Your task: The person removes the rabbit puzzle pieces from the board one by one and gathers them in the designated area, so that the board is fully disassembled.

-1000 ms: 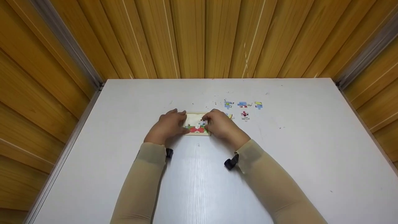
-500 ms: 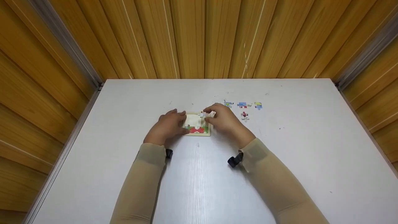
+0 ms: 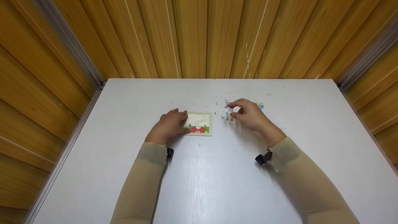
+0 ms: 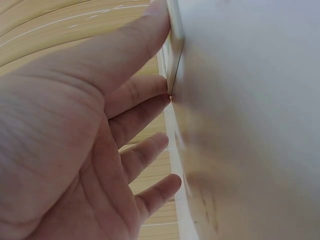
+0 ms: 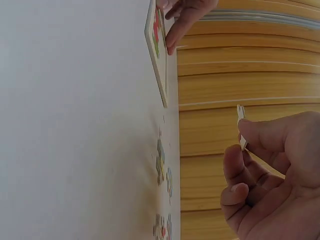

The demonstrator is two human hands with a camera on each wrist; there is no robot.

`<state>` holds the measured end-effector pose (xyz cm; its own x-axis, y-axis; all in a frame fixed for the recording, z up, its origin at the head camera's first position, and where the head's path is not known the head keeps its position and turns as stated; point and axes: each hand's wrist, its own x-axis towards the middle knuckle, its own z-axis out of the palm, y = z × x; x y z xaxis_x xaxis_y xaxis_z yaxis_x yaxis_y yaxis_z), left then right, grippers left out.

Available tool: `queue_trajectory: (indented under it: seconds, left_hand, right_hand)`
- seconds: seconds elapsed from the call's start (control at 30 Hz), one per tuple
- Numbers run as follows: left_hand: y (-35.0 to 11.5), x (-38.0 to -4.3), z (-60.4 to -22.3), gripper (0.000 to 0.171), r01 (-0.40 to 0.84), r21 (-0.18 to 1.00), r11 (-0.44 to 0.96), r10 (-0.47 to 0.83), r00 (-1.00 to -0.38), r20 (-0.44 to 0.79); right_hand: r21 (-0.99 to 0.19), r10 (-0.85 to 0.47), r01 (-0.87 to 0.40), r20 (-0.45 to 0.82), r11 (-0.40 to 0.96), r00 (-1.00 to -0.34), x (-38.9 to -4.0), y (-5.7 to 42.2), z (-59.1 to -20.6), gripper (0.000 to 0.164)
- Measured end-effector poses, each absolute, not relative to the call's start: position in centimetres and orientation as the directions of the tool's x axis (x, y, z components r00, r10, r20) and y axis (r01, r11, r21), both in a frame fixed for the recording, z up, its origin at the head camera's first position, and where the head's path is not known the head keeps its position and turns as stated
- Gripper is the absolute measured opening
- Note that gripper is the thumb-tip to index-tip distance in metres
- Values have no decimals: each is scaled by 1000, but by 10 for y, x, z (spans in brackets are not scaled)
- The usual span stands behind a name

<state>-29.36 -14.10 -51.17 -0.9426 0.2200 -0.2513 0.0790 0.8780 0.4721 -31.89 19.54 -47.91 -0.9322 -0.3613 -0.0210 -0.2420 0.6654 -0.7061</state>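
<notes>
A small square puzzle frame (image 3: 211,124) lies on the white table, with red and green pieces (image 3: 199,129) along its front side. My left hand (image 3: 169,126) holds its left side, thumb at the front corner and fingertips towards the back corner. In the left wrist view, the thumb and index finger touch the frame's edge, while the other fingers are spread. My right hand (image 3: 253,116) is off to the right, pinching a thin puzzle piece (image 5: 241,112) between thumb and fingers. The right wrist view shows that piece edge-on, raised off the table; its picture is hard to make out.
Loose puzzle pieces (image 5: 160,160) lie on the table right of the frame, partly hidden by my right hand in the head view. One blue and yellow piece (image 3: 260,105) shows beyond that hand. A wood-patterned wall (image 3: 192,40) stands behind the table (image 3: 199,180).
My right hand has lifted a piece out of the frame's right side and carried it rightward over the loose pieces. My left hand has stayed on the frame.
</notes>
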Motion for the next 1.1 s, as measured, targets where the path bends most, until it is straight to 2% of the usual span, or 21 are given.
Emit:
queue_trajectory:
  seconds: [0.63,0.87,1.1]
  left_hand:
    - [-139,-296,-513,76,76,501,862,223,-944,-241]
    - [-138,-295,-512,74,85,496,864,230,-943,-239]
    - [-139,-297,-509,73,108,471,875,248,-938,-244]
  right_hand:
    - [-576,-269,-165,-98,800,-958,-324,292,-492,40]
    - [-503,-252,-140,-162,853,-954,-325,310,-492,42]
    - [-514,-252,-115,-205,850,-946,-326,314,-493,41]
